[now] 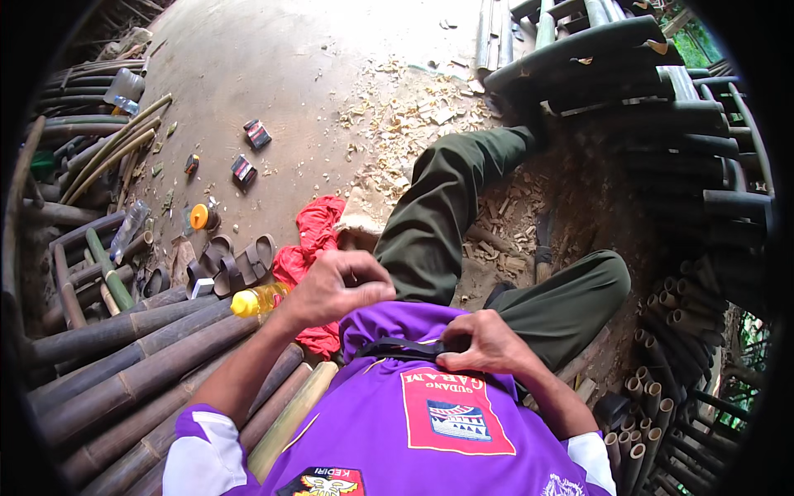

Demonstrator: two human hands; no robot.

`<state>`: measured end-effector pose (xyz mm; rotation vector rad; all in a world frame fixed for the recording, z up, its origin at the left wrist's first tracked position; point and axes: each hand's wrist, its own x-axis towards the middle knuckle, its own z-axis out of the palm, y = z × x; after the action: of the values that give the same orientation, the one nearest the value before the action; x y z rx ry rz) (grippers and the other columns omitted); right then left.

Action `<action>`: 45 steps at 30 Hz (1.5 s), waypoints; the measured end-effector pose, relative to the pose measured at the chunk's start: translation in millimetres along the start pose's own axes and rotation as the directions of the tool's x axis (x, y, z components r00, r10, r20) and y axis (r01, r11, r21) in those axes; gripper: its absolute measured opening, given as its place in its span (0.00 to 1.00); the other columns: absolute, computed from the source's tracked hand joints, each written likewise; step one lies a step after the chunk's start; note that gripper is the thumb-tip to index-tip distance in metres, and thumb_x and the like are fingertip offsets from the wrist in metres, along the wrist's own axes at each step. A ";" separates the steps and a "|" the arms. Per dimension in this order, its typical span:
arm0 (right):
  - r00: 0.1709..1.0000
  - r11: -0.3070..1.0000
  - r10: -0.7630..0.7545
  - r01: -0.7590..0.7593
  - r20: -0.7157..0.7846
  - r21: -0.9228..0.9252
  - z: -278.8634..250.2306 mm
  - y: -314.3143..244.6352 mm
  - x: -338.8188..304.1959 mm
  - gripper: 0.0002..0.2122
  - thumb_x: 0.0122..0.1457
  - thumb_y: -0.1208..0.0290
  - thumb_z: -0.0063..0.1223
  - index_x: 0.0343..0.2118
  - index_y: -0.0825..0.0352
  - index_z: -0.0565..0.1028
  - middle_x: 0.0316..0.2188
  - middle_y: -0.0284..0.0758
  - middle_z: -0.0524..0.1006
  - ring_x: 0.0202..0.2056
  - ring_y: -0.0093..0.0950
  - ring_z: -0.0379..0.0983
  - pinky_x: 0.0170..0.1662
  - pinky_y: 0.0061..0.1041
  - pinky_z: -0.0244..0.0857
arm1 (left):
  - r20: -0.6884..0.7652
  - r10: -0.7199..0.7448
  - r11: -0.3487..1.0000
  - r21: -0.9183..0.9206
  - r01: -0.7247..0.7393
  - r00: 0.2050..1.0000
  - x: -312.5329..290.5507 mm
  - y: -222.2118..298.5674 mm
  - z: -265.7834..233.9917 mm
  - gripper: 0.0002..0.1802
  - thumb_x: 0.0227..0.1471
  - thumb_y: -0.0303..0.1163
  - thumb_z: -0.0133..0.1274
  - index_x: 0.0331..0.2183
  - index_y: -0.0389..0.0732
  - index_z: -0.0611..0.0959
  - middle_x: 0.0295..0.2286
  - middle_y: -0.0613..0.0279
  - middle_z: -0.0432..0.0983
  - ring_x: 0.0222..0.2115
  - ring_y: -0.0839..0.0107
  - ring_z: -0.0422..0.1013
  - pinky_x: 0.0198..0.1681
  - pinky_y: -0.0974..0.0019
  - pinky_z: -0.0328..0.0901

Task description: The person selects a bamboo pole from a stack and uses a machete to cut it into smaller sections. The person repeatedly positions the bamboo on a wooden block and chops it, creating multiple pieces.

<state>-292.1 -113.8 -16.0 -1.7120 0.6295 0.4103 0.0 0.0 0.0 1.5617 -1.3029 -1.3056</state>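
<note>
A dark strap lies across the front of my purple shirt at the waist. My right hand is closed on its right end, thumb and fingers pressed together. My left hand is raised just above the shirt hem, near my left thigh. Its fingers are curled in toward the thumb; whether anything small is between them is hidden. Close by the left wrist are a bottle of yellow liquid with a yellow cap and a red cloth.
Bamboo poles lie at my left, with sandals beyond them. On the ground are small boxes, an orange-lidded jar and wood shavings. Bamboo furniture stands far right; cut bamboo tubes are stacked near right.
</note>
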 end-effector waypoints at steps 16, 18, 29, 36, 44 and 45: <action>0.128 0.943 0.170 0.267 -0.977 0.199 -18.8 62.8 -175.0 0.13 0.62 0.66 0.68 0.45 0.69 0.83 0.33 0.28 0.80 0.31 0.15 0.72 0.37 0.20 0.67 | 0.030 0.156 0.930 0.333 -0.157 0.987 116.9 28.2 1.0 0.09 0.55 0.29 0.67 0.37 0.35 0.87 0.28 0.63 0.81 0.28 0.77 0.75 0.34 0.69 0.69; -0.112 0.945 0.276 0.211 -0.955 0.249 2.3 106.0 -195.0 0.11 0.65 0.67 0.64 0.42 0.71 0.83 0.29 0.26 0.80 0.31 0.15 0.71 0.37 0.21 0.66 | 0.022 0.205 0.916 0.347 -0.200 0.979 129.2 23.3 -4.6 0.09 0.55 0.28 0.67 0.37 0.35 0.88 0.29 0.64 0.81 0.28 0.79 0.74 0.34 0.70 0.69; -0.226 0.437 0.839 -0.262 -0.495 0.861 192.5 264.0 -106.3 0.33 0.52 0.54 0.70 0.59 0.63 0.72 0.61 0.49 0.72 0.60 0.51 0.71 0.57 0.49 0.68 | 0.135 0.340 0.810 0.461 -0.362 0.931 186.0 134.2 -5.0 0.07 0.57 0.23 0.64 0.40 0.35 0.86 0.31 0.68 0.80 0.32 0.80 0.74 0.35 0.73 0.66; -0.191 0.353 0.850 -0.484 -0.490 0.801 176.6 312.3 -105.3 0.52 0.47 0.50 0.78 0.70 0.70 0.59 0.64 0.50 0.70 0.65 0.49 0.67 0.66 0.51 0.63 | 0.380 0.530 0.515 0.566 -0.643 0.758 234.3 246.8 58.8 0.09 0.50 0.18 0.61 0.36 0.35 0.85 0.27 0.65 0.74 0.28 0.78 0.70 0.31 0.71 0.62; -0.057 0.332 0.915 -0.454 -0.399 0.826 163.0 327.3 -107.3 0.54 0.47 0.50 0.79 0.68 0.80 0.58 0.63 0.57 0.70 0.62 0.53 0.70 0.64 0.49 0.66 | 0.598 0.406 0.540 0.453 -0.709 0.691 268.0 221.1 132.8 0.13 0.44 0.15 0.65 0.35 0.36 0.87 0.27 0.61 0.78 0.26 0.72 0.73 0.31 0.67 0.68; -0.074 0.357 0.896 -0.466 -0.437 0.810 161.3 326.4 -107.0 0.55 0.46 0.51 0.79 0.68 0.82 0.58 0.61 0.58 0.72 0.60 0.55 0.72 0.63 0.48 0.67 | 0.618 0.337 0.535 0.495 -0.684 0.711 270.8 210.7 127.5 0.13 0.43 0.16 0.66 0.35 0.36 0.87 0.27 0.61 0.78 0.25 0.71 0.74 0.31 0.66 0.68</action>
<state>-565.4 14.9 -245.7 -0.7894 2.3870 -0.0150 -181.3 -302.3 98.6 1.1023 -2.5890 -0.7947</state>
